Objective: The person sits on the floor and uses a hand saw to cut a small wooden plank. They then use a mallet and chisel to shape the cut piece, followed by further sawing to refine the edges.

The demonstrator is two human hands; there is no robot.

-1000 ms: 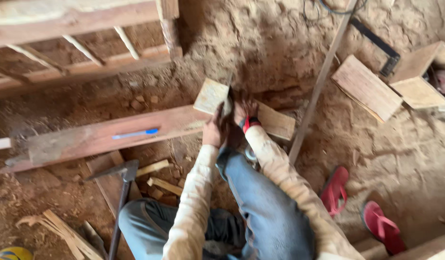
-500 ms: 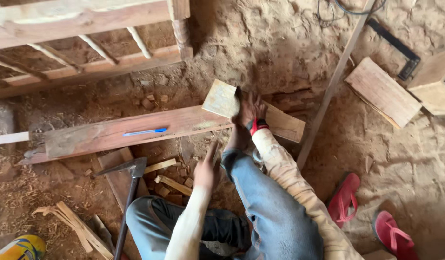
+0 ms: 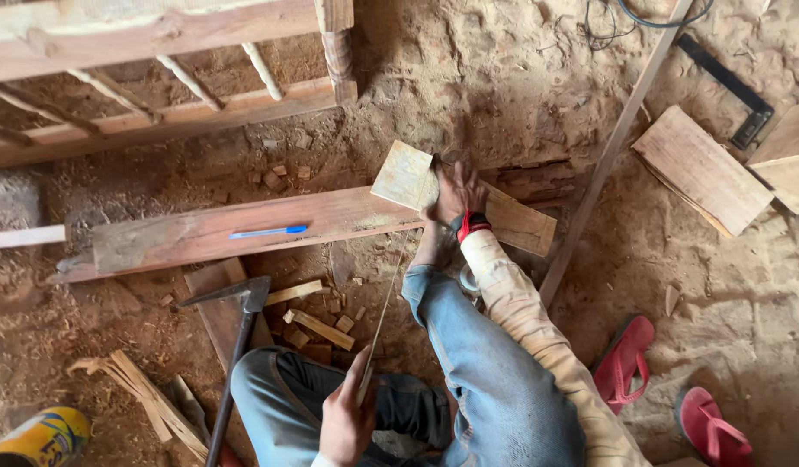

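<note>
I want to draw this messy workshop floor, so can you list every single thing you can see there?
Square wood piece: one, pale, on the long plank under the right hand.
Long plank: one, reddish brown, across the dirt floor.
Pen: one, blue, lying on the plank.
Adze-like tool: one, dark, left of the legs.
Thin strip: one, pale, in the left hand.
Wood offcuts: several, tan, beside the knee.
Boards: a few, light brown, right side.
Sandals: two, red, lower right.
Wooden frame: one, top left.
Right hand: pressing the square piece.
Left hand: gripping the strip.
</note>
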